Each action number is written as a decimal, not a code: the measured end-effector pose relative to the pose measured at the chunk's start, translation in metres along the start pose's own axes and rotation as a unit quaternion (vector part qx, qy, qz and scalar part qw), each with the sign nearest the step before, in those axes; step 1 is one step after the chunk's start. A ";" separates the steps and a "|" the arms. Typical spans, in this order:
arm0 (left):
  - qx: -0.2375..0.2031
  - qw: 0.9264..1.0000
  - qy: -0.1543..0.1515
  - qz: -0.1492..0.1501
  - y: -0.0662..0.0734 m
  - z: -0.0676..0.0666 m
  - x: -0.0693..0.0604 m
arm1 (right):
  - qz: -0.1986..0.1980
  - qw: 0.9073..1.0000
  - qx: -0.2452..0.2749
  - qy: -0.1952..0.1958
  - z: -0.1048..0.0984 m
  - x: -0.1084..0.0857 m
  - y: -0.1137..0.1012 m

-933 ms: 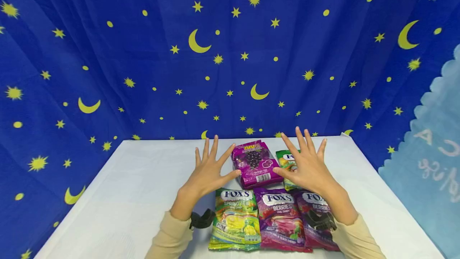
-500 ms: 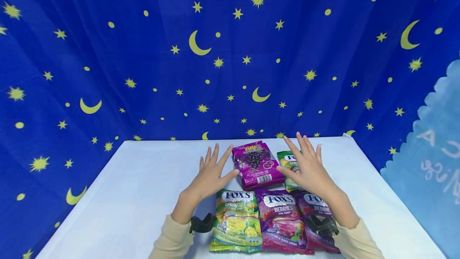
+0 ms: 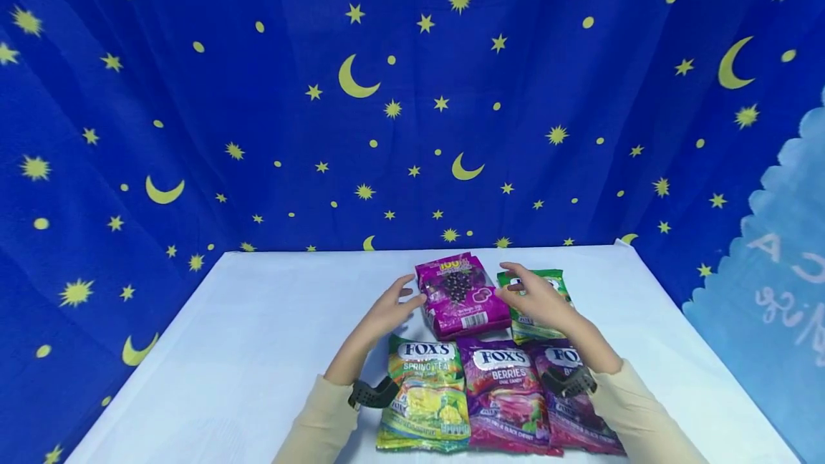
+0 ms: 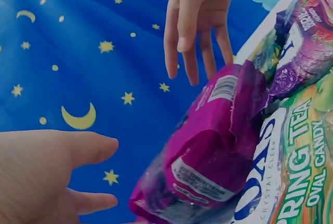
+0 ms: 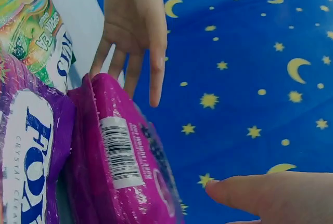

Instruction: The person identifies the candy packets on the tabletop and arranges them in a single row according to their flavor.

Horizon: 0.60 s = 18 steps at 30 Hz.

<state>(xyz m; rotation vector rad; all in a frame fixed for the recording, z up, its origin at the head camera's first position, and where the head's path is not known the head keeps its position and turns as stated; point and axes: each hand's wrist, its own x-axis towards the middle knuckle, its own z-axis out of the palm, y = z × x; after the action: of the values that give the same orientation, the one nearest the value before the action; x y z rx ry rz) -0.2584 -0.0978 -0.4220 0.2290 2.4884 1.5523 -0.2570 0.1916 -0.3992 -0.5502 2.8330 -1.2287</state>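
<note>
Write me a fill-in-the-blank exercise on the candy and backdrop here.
In the head view, the front Fox's Spring Tea bag lies just ____ of the middle Fox's Berries bag.
The magenta candy pack, near its lower edge, bears a black-and-white ____.
The blue curtain behind shows yellow stars and crescent ____.

Missing words: left; barcode; moons.

the magenta packet [image 3: 460, 299] looks glossy plastic, the starry backdrop [image 3: 277, 106] matt cloth.

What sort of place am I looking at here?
Probably a small staged tabletop set, perhaps for recording: a white-covered table, a blue moon-and-star curtain hung behind it, and candy packs laid out on top.
</note>
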 end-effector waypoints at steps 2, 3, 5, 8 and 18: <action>-0.018 1.000 -0.004 -0.007 -0.004 0.003 0.005 | 0.017 1.000 0.003 -0.019 0.003 0.008 0.004; -0.026 1.000 -0.006 -0.014 -0.005 0.005 0.007 | 0.023 0.999 0.005 -0.028 0.004 0.012 0.005; -0.044 0.999 -0.013 -0.026 -0.006 0.008 0.012 | 0.033 0.998 0.012 -0.050 0.007 0.019 0.008; -0.077 0.996 -0.019 -0.044 -0.008 0.012 0.017 | 0.052 0.994 0.021 -0.093 0.010 0.027 0.011; -0.175 0.982 -0.046 -0.058 -0.015 0.020 0.023 | 0.153 0.965 0.117 -0.178 0.014 0.042 0.024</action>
<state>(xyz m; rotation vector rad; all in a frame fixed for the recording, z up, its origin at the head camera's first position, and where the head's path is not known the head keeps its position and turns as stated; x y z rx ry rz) -0.2761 -0.0814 -0.4466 0.0947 2.0744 1.8463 -0.3019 0.1836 -0.4199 -0.2757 2.3271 -1.2348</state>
